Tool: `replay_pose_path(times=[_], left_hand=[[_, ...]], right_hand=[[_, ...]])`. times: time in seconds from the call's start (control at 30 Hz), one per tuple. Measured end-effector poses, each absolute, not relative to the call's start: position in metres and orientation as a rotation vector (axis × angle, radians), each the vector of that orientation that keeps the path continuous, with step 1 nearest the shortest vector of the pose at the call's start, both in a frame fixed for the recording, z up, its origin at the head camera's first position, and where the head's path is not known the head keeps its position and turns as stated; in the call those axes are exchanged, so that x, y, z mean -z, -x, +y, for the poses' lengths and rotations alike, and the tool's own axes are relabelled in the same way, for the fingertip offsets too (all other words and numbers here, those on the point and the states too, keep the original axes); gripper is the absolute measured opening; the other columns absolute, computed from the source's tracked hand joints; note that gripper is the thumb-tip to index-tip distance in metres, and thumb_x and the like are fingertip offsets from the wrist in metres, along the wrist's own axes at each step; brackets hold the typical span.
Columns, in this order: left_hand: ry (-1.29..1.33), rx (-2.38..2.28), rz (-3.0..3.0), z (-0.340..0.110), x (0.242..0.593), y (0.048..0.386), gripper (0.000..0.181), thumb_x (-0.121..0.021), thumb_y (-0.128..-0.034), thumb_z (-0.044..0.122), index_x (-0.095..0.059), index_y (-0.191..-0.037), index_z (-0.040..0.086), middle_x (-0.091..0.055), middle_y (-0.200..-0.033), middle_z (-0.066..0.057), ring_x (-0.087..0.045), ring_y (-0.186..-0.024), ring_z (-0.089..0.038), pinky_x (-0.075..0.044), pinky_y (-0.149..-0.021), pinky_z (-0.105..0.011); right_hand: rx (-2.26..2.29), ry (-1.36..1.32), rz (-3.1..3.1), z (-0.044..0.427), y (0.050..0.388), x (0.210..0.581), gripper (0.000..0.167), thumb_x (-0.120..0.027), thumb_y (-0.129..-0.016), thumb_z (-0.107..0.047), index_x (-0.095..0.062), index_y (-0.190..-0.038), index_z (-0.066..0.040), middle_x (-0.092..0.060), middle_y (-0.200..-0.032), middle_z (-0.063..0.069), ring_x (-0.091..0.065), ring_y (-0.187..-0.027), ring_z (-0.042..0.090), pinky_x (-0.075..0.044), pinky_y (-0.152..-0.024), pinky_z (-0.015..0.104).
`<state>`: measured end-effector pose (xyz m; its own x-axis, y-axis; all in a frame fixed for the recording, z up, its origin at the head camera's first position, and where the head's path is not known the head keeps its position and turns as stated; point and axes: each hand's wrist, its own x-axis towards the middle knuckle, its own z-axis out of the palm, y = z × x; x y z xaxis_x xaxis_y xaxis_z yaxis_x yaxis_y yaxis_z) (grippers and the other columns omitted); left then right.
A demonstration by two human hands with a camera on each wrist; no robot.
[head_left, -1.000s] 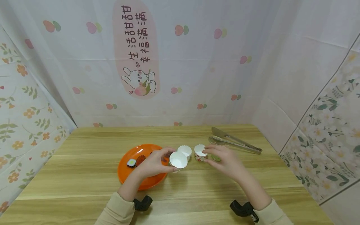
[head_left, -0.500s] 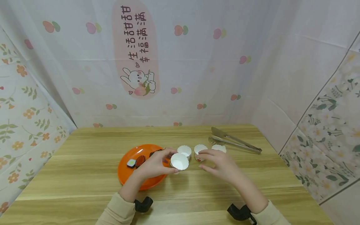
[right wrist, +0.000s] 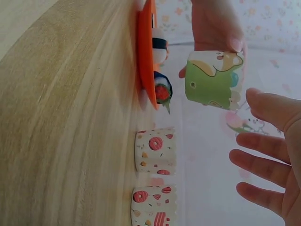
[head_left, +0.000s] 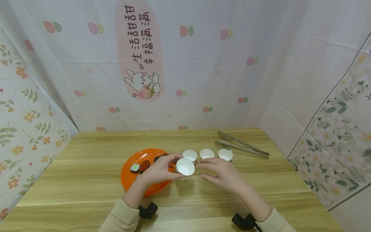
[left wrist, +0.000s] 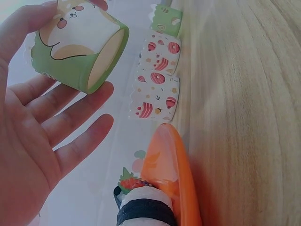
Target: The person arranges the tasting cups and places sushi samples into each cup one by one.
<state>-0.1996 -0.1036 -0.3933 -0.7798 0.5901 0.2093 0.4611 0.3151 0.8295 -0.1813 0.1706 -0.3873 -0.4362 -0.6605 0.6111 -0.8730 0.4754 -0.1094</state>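
Observation:
My left hand [head_left: 157, 169] grips a green paper baking cup [left wrist: 80, 49] with a cartoon animal on it, lifted above the table. The cup's white inside faces up in the head view. My right hand [head_left: 221, 172] is just right of that cup, fingers spread, with a gap to it in the right wrist view [right wrist: 273, 146]. Behind the hands stand a left baking cup [head_left: 189, 155], a middle baking cup [head_left: 207, 153] and a green baking cup [left wrist: 166, 21] in a row. The first two are white with red sweets printed on them.
Left of the cups lies an orange plate [head_left: 126, 180] bearing several sushi pieces, including a rice piece with a dark band [left wrist: 146, 212]. Metal tongs [head_left: 243, 146] lie at the back right. Curtains hang behind the wooden table [head_left: 95, 154].
My right hand has moved left from the rightmost standing cup, uncovering it, toward the held cup. The left hand has shifted its cup slightly right.

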Motion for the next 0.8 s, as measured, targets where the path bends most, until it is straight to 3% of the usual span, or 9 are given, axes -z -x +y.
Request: replay_pose_path(times=[0.23, 0.8], left_hand=[[-1.002, -1.464, 2.437, -0.103, 0.394, 0.2, 0.053, -0.079, -0.0796, 0.028, -0.056, -0.125, 0.014, -0.06, -0.111, 0.007, -0.056, -0.101, -0.014, -0.046, -0.084, -0.044], [-1.035, -1.443, 2.441, -0.102, 0.395, 0.2, 0.053, -0.079, -0.0795, 0.027, -0.056, -0.125, 0.012, -0.061, -0.11, 0.008, -0.057, -0.103, -0.015, -0.048, -0.085, -0.044]], right_hand=[[-0.577, -1.305, -2.21, 0.166, 0.182, 0.39, 0.042, -0.083, -0.072, -0.015, -0.07, -0.112, -0.013, -0.068, -0.108, 0.004, -0.064, -0.097, 0.02, -0.054, -0.079, 0.036], [-0.564, -1.357, -2.228, 0.154, 0.177, 0.396, 0.033, -0.081, -0.075, -0.014, -0.072, -0.107, -0.013, -0.067, -0.107, 0.004, -0.063, -0.098, 0.02, -0.051, -0.089, 0.041]])
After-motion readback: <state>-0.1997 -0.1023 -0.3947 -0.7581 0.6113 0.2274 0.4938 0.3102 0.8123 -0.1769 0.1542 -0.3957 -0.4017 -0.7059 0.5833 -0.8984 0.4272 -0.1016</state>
